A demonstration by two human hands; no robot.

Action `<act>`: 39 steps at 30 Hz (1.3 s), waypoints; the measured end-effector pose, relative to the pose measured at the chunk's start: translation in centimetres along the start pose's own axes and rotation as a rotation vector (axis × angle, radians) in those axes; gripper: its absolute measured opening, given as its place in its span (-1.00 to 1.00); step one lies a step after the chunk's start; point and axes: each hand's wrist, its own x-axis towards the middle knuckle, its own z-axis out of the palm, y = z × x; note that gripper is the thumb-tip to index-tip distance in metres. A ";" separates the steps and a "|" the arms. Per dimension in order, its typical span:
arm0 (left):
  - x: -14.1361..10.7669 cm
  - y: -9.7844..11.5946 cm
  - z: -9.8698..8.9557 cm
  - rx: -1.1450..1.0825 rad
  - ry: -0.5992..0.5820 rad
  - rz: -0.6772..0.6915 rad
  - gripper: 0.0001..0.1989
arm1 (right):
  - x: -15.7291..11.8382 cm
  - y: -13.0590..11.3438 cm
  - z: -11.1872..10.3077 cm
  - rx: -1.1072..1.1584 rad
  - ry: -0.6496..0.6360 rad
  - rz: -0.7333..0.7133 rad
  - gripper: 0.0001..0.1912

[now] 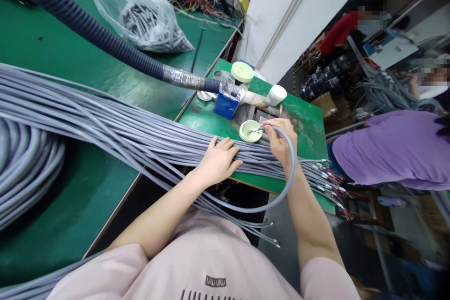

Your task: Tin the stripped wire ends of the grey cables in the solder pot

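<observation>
My right hand pinches a grey cable near its end, and the cable loops down and back to the left. Thin stripped wires at that end reach into a small pale-green dish. Fingers spread, my left hand lies flat on a thick bundle of grey cables that runs across the table. At the right, the bundle's stripped ends show red and dark wires with white wrappings. A few more cable ends hang below the table edge.
A ribbed hose leads to a blue box behind the dish. Near it stand a jar with a pale-green lid and a white cup. A plastic bag holds grey cable pieces. A person in purple is at the right.
</observation>
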 end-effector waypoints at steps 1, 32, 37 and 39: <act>0.0 0.0 0.0 0.007 -0.003 0.000 -0.65 | 0.0 0.0 0.1 -0.003 -0.009 -0.002 -0.78; 0.2 -1.0 -1.7 -0.126 -0.160 0.017 -0.54 | 3.0 1.8 -2.3 -0.193 0.035 0.104 -0.74; 0.3 -1.2 -2.4 -0.219 -0.202 0.004 -0.51 | 4.0 5.3 -2.2 -0.264 0.055 0.138 -0.72; 0.3 -1.2 -2.5 -0.218 -0.206 0.003 -0.51 | 4.2 6.7 -1.8 -0.292 0.043 0.145 -0.73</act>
